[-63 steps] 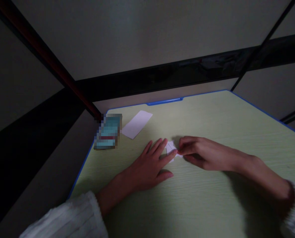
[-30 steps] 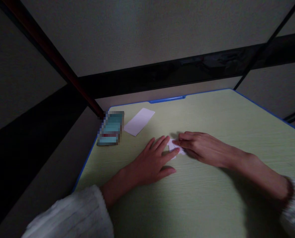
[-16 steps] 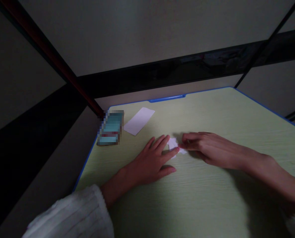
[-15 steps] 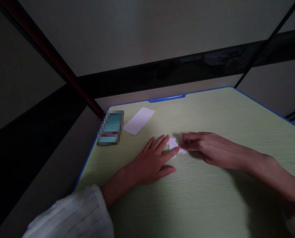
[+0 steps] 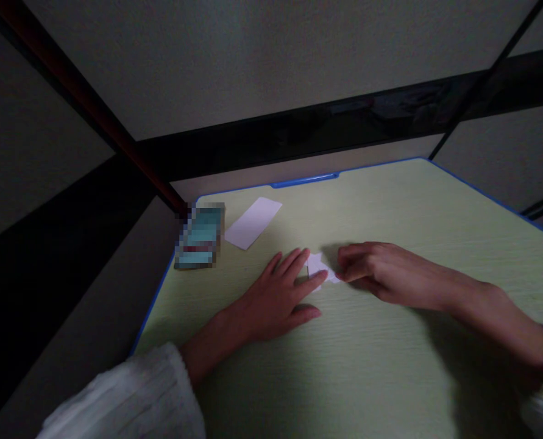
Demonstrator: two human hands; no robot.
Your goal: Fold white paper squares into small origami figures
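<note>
Dull grey wall panels point(image 5: 275, 67) are rising behind a pale green table point(image 5: 403, 213), whose blue edging is running around its rim. Two bare hands are working near its middle. The person's left hand point(image 5: 273, 302) is lying flat, fingers spread, its forefinger pressing across a small white paper piece point(image 5: 315, 263), presumably to stop something so light from sliding. The right hand point(image 5: 381, 271) is coming in from the other side, fingers curled together and tips meeting the piece's right end; whether that grip is pinching the paper or only pressing it, I cannot tell. At the far left corner, a pixelated teal slab point(image 5: 200, 235) is resting, and a larger white sheet point(image 5: 253, 223) is lying just beside it, both probably sitting there to leave the hands room. The small piece itself is lying on the table between the hands, looking angular and folded.
</note>
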